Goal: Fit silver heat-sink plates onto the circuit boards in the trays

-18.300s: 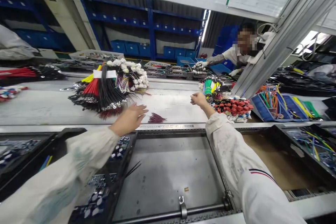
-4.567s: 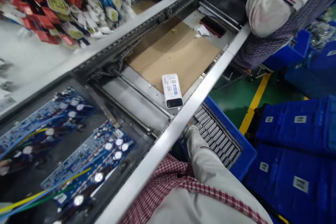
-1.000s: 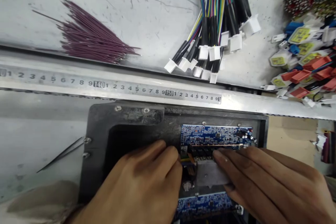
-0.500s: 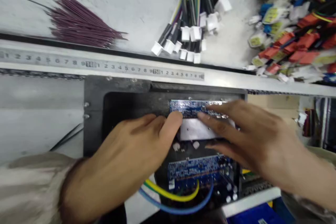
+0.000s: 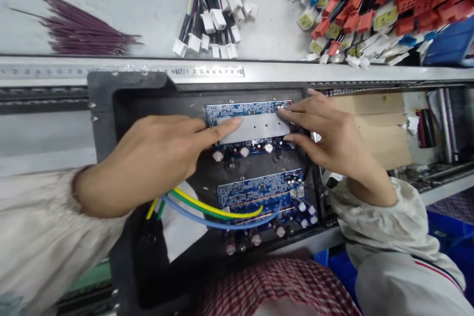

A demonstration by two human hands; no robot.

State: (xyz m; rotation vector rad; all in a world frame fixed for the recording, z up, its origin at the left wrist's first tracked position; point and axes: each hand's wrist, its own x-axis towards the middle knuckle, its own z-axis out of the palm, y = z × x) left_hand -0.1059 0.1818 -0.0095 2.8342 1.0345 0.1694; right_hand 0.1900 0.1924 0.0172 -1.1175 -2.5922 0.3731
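A blue circuit board [image 5: 231, 108] with a flat silver metal plate [image 5: 246, 131] along its middle lies in the upper part of a black case [image 5: 148, 81]. My left hand [image 5: 159, 153] is at the board's left end, one finger stretched over the plate and the others bent at the edge, partly hidden. At the right end, my right hand [image 5: 326, 128] grips the board between thumb and fingers. A second blue circuit board [image 5: 259, 185] lies below in the case. Yellow [image 5: 222, 211], green and blue wires [image 5: 218, 223] curve over to it.
Beyond the case runs a metal rail with a ruler strip [image 5: 207, 72]. On the bench behind lie purple wires [image 5: 81, 29], white-plug cables [image 5: 218, 19] and a heap of red connectors [image 5: 355, 15]. Cardboard [image 5: 381, 133] is on the right. A white sheet [image 5: 181, 227] lies in the case.
The view has shifted, so the bench items appear further left and higher. The left finger now rests on the metal plate, and my right hand has moved to the board's right end.
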